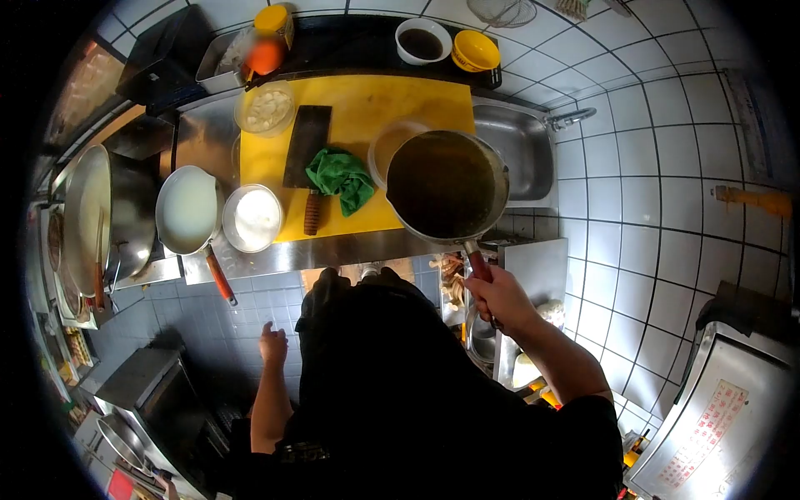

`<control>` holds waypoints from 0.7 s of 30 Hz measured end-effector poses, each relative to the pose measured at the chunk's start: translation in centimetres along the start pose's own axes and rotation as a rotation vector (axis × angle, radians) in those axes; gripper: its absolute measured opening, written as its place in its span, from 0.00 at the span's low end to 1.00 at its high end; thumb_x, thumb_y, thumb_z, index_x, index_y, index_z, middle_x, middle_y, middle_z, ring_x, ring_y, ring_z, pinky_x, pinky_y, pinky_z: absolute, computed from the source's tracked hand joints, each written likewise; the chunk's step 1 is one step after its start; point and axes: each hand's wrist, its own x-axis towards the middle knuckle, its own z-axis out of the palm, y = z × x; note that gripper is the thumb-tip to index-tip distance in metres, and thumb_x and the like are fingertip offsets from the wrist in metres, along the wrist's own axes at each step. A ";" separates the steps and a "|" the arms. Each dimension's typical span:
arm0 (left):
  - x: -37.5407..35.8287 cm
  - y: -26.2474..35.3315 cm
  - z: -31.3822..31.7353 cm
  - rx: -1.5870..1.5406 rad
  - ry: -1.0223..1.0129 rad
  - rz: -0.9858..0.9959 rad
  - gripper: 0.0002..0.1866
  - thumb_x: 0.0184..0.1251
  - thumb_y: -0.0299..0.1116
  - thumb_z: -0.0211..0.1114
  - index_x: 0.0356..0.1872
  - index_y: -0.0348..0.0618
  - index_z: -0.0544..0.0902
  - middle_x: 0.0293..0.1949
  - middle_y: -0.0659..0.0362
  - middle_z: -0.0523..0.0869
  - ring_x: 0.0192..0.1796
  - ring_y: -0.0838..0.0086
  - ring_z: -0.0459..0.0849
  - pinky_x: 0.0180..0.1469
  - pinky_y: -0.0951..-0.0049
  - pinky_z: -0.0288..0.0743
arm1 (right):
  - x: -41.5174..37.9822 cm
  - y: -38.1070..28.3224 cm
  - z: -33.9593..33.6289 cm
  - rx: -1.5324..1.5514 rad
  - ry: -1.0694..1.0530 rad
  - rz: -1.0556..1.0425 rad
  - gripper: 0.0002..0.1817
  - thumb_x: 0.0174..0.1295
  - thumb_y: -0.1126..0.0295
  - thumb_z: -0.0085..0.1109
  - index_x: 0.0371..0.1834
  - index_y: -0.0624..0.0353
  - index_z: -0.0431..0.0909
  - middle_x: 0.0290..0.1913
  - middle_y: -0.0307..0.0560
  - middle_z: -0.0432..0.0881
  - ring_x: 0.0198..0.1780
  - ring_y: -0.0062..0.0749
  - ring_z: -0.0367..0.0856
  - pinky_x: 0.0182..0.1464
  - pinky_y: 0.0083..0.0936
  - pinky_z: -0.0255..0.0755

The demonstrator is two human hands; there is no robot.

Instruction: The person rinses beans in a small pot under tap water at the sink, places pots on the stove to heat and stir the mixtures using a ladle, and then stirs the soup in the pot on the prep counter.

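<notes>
My right hand [502, 298] is wrapped round the reddish handle of a saucepan [497, 200]. Dark brownish liquid is in the pan, which is over the right part of the yellow cutting board [375, 96] and partly covers a round bowl [385, 142]. My left hand [273, 343] hangs low at my side, away from the counter, its fingers loosely bent and holding nothing. On the board lie a cleaver [307, 146] with a wooden handle and a crumpled green cloth [342, 179] against it.
Left of the board are a bowl of white contents [274, 225], a second saucepan [215, 200] with pale liquid and a large pot [125, 192]. A bowl of pale slices [242, 108] sits at the board's back left. A sink [546, 167] adjoins the right side.
</notes>
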 end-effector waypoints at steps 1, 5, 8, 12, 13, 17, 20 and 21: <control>0.0 0.1 0.0 0.010 0.000 0.004 0.25 0.64 0.28 0.62 0.63 0.37 0.71 0.28 0.51 0.86 0.24 0.70 0.84 0.24 0.67 0.80 | 0.0 0.0 0.0 -0.001 0.001 0.001 0.09 0.66 0.68 0.58 0.36 0.62 0.71 0.20 0.34 0.67 0.17 0.17 0.64 0.17 0.19 0.60; -0.1 0.3 -0.2 0.013 -0.002 0.004 0.25 0.64 0.28 0.62 0.63 0.37 0.71 0.29 0.51 0.86 0.24 0.70 0.85 0.24 0.67 0.80 | -0.1 -0.1 0.3 -0.001 0.013 -0.003 0.09 0.65 0.68 0.58 0.36 0.62 0.71 0.20 0.34 0.68 0.18 0.17 0.65 0.18 0.19 0.60; 0.0 0.0 -0.3 0.005 0.003 -0.005 0.25 0.64 0.28 0.62 0.63 0.37 0.71 0.28 0.51 0.86 0.24 0.70 0.84 0.25 0.67 0.79 | -0.2 -0.3 0.4 -0.013 0.008 0.001 0.09 0.66 0.68 0.58 0.36 0.62 0.71 0.21 0.34 0.68 0.18 0.17 0.65 0.18 0.20 0.60; -0.2 0.2 -0.6 0.065 0.003 0.024 0.25 0.64 0.29 0.62 0.63 0.37 0.71 0.27 0.51 0.86 0.24 0.70 0.84 0.25 0.67 0.79 | -0.3 -0.5 0.8 -0.001 0.015 -0.004 0.09 0.67 0.68 0.57 0.33 0.59 0.69 0.18 0.35 0.67 0.15 0.18 0.63 0.17 0.19 0.59; -0.1 0.2 -0.6 0.054 0.003 0.022 0.25 0.64 0.29 0.62 0.63 0.37 0.71 0.26 0.51 0.86 0.24 0.70 0.84 0.25 0.67 0.79 | -0.3 -0.5 0.9 0.009 0.022 -0.006 0.09 0.67 0.68 0.56 0.32 0.57 0.67 0.17 0.36 0.67 0.13 0.19 0.62 0.16 0.19 0.58; -0.1 0.6 -0.8 0.037 -0.008 0.016 0.25 0.63 0.30 0.62 0.62 0.37 0.71 0.26 0.51 0.86 0.23 0.70 0.84 0.25 0.67 0.78 | -0.4 -0.6 0.8 0.001 0.007 0.006 0.09 0.66 0.68 0.57 0.36 0.62 0.71 0.21 0.33 0.67 0.18 0.18 0.63 0.20 0.21 0.61; 0.3 0.2 -0.7 0.013 -0.020 0.027 0.25 0.64 0.29 0.61 0.63 0.37 0.71 0.26 0.51 0.86 0.24 0.70 0.84 0.26 0.67 0.79 | -0.5 -0.9 0.9 0.009 0.007 0.015 0.09 0.66 0.68 0.58 0.35 0.61 0.70 0.21 0.33 0.67 0.18 0.18 0.63 0.19 0.21 0.60; 0.4 0.1 -0.7 -0.001 -0.023 0.033 0.25 0.64 0.29 0.61 0.63 0.37 0.71 0.26 0.51 0.86 0.24 0.70 0.85 0.26 0.67 0.79 | -0.5 -0.9 0.8 0.016 0.001 0.016 0.09 0.66 0.68 0.58 0.35 0.61 0.70 0.21 0.33 0.67 0.18 0.18 0.63 0.19 0.21 0.60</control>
